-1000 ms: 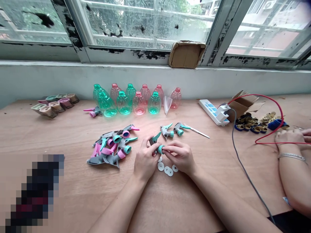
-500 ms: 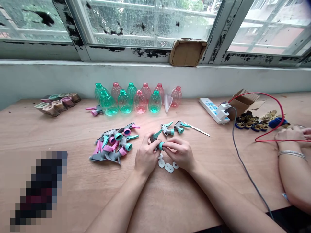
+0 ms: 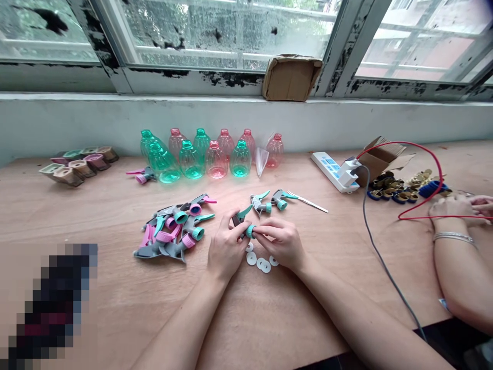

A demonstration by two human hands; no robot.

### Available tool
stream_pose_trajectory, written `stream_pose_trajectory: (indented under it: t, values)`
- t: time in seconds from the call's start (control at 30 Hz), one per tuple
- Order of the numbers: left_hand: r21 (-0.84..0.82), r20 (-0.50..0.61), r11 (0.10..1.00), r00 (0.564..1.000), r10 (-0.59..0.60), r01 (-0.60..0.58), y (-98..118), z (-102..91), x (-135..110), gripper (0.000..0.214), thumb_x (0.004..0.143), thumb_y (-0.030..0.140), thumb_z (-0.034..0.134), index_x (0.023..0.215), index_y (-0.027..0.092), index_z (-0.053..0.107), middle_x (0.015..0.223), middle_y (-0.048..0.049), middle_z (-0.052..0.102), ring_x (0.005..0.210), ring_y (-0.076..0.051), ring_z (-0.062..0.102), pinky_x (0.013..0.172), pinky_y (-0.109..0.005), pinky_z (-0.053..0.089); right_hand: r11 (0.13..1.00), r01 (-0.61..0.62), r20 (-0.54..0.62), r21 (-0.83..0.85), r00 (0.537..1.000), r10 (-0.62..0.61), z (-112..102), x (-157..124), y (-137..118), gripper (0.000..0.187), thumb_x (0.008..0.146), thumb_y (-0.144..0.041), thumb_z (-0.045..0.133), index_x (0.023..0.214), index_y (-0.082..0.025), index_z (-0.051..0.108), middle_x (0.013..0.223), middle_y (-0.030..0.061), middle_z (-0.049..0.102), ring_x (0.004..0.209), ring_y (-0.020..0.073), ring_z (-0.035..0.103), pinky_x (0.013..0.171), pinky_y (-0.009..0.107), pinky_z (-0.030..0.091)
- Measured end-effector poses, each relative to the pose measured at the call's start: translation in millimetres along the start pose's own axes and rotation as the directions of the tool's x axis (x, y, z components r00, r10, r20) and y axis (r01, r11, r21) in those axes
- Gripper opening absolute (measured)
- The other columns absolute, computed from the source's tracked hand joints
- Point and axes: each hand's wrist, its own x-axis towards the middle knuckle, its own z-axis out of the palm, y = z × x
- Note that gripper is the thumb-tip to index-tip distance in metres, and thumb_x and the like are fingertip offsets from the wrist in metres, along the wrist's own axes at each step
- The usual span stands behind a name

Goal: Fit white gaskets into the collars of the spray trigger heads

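My left hand (image 3: 222, 250) is closed around a grey spray trigger head (image 3: 239, 218) with a teal lever and teal collar. The fingers of my right hand (image 3: 283, 243) are pinched at the open end of that collar; anything small between the fingertips is hidden. Below my hands lie several flat white washers (image 3: 251, 258), some overlapping. Two more trigger heads with teal parts (image 3: 262, 204) rest just beyond my hands, beside metal tweezers (image 3: 310, 202). To the left is a pile of grey trigger heads (image 3: 164, 250) with pink and teal parts.
Green bottles (image 3: 191, 164) and pink bottles (image 3: 216, 164) stand along the wall, near a clear plastic cone (image 3: 261, 160). Left of them are small tubs (image 3: 69, 177). At right are a power strip (image 3: 327, 167), a red cable (image 3: 437, 164), a carton (image 3: 379, 159) and another person's arm (image 3: 454, 267).
The camera view has turned slightly to the right, so everything sits a little further left. Both hands keep the same hold on the spray trigger head.
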Motion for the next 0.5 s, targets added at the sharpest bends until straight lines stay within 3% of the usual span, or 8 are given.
stream_pose_trajectory:
  t: [0.23, 0.5]
  values:
    - [0.08, -0.004, 0.997, 1.0, 0.023, -0.022, 0, -0.2, 1, 0.022, 0.088, 0.023, 0.06, 0.105, 0.024, 0.073, 0.136, -0.0093, 0.055, 0.077, -0.015, 0.068, 0.067, -0.026, 0.056, 1.0, -0.023, 0.002, -0.02, 1.0, 0.023, 3, 0, -2, 0.013, 0.087, -0.016, 0.064, 0.087, -0.019, 0.076, 0.081, 0.0047, 0.072, 0.072, 0.0154, 0.066, 0.066, 0.027, 0.053]
    - [0.138, 0.018, 0.99, 0.999, 0.034, -0.036, 1, 0.7, 1, 0.026, 0.084, 0.019, 0.064, 0.109, 0.026, 0.073, 0.134, -0.0095, 0.056, 0.08, -0.017, 0.067, 0.065, -0.028, 0.055, 0.967, -0.228, -0.038, 0.111, 0.972, 0.233, 5, 1, -11, 0.009, 0.083, -0.019, 0.067, 0.078, -0.019, 0.075, 0.071, 0.0024, 0.071, 0.057, 0.0119, 0.062, 0.052, 0.022, 0.052]
